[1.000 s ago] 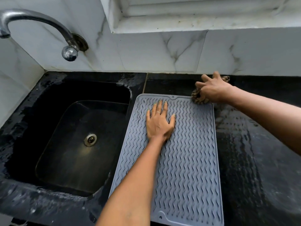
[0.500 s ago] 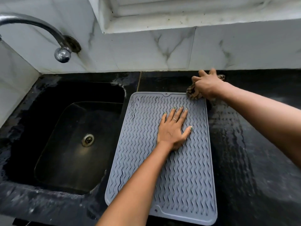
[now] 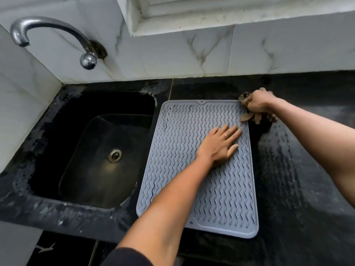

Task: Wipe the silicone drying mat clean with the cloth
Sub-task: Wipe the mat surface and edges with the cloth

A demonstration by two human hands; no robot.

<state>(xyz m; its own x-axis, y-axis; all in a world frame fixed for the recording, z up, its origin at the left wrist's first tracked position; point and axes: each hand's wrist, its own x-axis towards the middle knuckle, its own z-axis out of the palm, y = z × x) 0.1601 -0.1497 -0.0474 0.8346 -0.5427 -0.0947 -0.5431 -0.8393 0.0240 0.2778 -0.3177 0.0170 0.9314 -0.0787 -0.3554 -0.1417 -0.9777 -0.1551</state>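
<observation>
Left hand [image 3: 219, 144] slid rightward across the mat [image 3: 192, 131], fingers spread flat; right hand [image 3: 258, 103] now bunches the cloth [image 3: 247, 117] at the mat's far right corner. Mat lies on the desk [image 3: 307, 189] beside the sink [image 3: 96, 150]. Wiping looks barely started, most of the mat left.

R hand [image 3: 258, 103] blurred, fingers hidden in the cloth [image 3: 247, 112]; cloth pattern unclear. L palm covers part of mat [image 3: 192, 150]. Both arms cut off by frame edge.
</observation>
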